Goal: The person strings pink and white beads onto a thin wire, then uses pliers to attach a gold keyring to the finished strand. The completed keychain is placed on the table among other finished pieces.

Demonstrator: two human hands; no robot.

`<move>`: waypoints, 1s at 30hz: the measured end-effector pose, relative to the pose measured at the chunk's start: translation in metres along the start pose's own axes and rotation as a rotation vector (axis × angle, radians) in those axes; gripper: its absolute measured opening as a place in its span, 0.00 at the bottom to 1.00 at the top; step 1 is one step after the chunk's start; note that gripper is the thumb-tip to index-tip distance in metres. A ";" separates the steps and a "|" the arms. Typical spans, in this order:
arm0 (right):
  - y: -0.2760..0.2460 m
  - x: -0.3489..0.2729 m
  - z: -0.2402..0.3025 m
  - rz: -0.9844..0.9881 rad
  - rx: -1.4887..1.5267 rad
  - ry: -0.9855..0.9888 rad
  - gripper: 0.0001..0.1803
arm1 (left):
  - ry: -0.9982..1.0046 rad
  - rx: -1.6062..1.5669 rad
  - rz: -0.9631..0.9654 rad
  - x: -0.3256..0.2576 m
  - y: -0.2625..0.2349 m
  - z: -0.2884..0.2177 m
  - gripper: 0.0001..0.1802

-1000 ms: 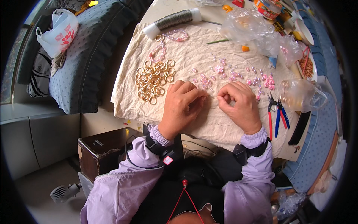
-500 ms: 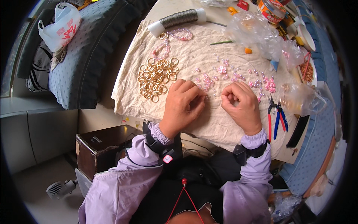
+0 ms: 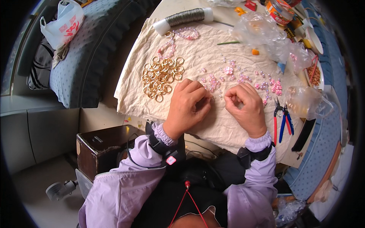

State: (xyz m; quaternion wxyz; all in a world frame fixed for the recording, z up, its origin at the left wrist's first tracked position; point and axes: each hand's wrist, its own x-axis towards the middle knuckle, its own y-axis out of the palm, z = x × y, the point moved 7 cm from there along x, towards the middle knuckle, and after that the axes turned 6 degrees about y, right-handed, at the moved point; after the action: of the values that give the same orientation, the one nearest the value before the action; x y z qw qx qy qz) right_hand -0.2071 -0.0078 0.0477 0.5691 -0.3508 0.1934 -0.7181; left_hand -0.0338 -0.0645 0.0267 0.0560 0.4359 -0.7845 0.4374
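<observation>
Over the cloth-covered table both hands are raised in a pinch, a small gap apart. My left hand (image 3: 189, 108) has thumb and fingertips pressed together, just right of and below a pile of gold-coloured rings (image 3: 162, 76). Facing it, my right hand (image 3: 248, 108) is curled with its thumb and index finger touching. Whatever lies between the fingertips of either hand is too fine to make out. Beyond and between the hands, loose pink and lilac beads (image 3: 211, 83) are scattered on the cloth. A beaded string (image 3: 166, 48) with a ring lies behind the gold pile.
A spool of grey wire (image 3: 184, 18) lies at the cloth's back edge. Pliers with red handles (image 3: 276, 121) and blue-handled cutters (image 3: 283, 123) rest at right. Clear plastic bags (image 3: 258, 30), a jar (image 3: 279, 12) and a bowl of small brown beads (image 3: 315, 74) line the right side.
The view has shifted very slightly. Both hands keep nearly the same pinched pose, and nothing on the cloth has visibly moved.
</observation>
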 end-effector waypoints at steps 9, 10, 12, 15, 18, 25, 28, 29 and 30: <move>0.006 0.001 0.006 0.042 -0.020 -0.063 0.08 | -0.002 0.012 -0.001 0.000 0.001 0.000 0.09; 0.006 0.001 0.006 0.044 -0.035 -0.066 0.08 | -0.004 0.017 0.002 0.000 0.001 0.000 0.09; 0.007 0.000 0.006 0.041 -0.031 -0.063 0.08 | -0.001 0.015 0.002 0.000 0.001 0.000 0.09; 0.007 0.000 0.005 0.030 -0.025 -0.056 0.08 | 0.001 0.014 0.007 0.001 0.001 0.000 0.08; 0.007 0.000 0.005 0.025 -0.025 -0.055 0.08 | 0.006 0.019 0.005 0.001 0.001 -0.001 0.08; 0.006 0.000 0.005 0.015 -0.046 -0.031 0.08 | 0.013 0.016 0.005 0.001 0.002 0.000 0.07; 0.006 0.000 0.005 0.013 -0.048 -0.040 0.07 | -0.003 0.008 0.012 0.000 0.004 0.001 0.09; 0.006 0.000 0.005 0.014 -0.046 -0.045 0.07 | -0.001 0.008 0.008 0.001 0.005 0.001 0.08; 0.006 0.000 0.005 0.016 -0.043 -0.049 0.07 | 0.001 0.008 0.003 0.001 0.005 0.001 0.08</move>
State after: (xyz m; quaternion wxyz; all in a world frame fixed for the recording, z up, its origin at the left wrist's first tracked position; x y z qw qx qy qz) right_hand -0.1991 -0.0088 0.0470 0.5715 -0.3789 0.1977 -0.7006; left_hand -0.0377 -0.0643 0.0237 0.0538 0.4348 -0.7833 0.4409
